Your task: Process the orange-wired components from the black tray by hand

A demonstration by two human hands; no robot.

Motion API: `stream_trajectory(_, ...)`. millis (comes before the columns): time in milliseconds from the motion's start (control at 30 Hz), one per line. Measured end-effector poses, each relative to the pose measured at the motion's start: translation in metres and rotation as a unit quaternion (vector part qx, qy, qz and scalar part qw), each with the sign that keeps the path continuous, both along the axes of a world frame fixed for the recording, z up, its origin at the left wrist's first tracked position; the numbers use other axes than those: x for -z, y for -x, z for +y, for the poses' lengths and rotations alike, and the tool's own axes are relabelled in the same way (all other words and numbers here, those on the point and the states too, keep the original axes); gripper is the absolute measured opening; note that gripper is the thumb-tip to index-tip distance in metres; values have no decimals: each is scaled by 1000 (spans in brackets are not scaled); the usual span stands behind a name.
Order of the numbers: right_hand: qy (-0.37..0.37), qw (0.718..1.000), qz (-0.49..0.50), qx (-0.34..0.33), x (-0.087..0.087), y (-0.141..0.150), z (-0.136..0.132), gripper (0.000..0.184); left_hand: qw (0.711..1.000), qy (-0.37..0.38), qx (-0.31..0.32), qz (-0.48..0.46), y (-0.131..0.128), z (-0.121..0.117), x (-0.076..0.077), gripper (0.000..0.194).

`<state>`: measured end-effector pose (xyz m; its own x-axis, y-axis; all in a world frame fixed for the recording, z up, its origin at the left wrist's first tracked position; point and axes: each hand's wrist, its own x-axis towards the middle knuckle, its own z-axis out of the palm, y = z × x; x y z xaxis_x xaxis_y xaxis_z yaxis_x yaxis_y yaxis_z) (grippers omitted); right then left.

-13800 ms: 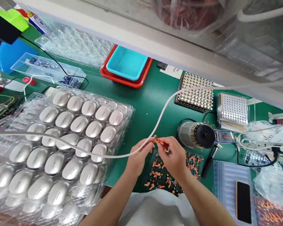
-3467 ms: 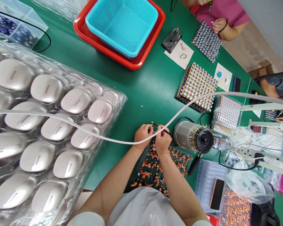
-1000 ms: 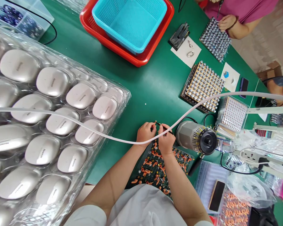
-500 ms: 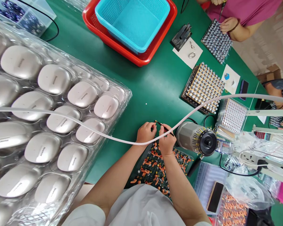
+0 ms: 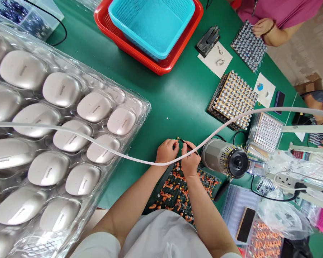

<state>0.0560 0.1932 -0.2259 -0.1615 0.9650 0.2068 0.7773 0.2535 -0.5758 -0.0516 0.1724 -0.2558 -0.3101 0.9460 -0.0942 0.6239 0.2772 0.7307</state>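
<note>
My left hand point(image 5: 167, 151) is closed, pinching a small orange earbud part point(image 5: 174, 146) between thumb and fingertips. Close beside it, my right hand point(image 5: 191, 159) grips a slim black pair of tweezers point(image 5: 183, 142) like a pen. The tweezers' tip meets a tiny gold-coloured piece point(image 5: 178, 138) just above my left fingertips; whether that piece is joined to the orange part I cannot tell. Below my wrists lies a dark tray point(image 5: 156, 200) of several orange earbud parts, partly hidden by my right forearm.
Clear plastic trays of silver cases point(image 5: 83, 179) fill the left. Nested blue and red baskets point(image 5: 158, 68) stand at the back. A grey cylindrical device point(image 5: 215, 154) is right of my hands. A pale tube point(image 5: 134, 159) hangs across the view. A co-worker's hand point(image 5: 263, 27) holds a block.
My hands stay almost in place, with the tweezers' tip at the tiny piece. At upper right, the co-worker's tool hand has moved up out of view.
</note>
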Motion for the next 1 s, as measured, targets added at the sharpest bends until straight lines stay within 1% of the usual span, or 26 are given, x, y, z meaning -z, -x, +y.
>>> stream_trajectory(167,-11,1000,0,2,0,1,0,20,1000,0,-1,-1,0,0,0,12)
stream_trajectory(500,-7,1000,14,2,4,1,0,19,1000,2,-3,-9,0,0,1,12)
stream_trajectory(667,-32,999,8,-28,4,1,-1,18,1000,6,-4,-14,0,0,0,13)
stream_trajectory(833,-42,998,5,-55,7,-1,-2,20,1000,9,-3,-22,1,0,0,11)
stream_trajectory(1000,-47,997,16,-65,7,-2,-3,20,1000,12,-2,-28,1,0,0,11)
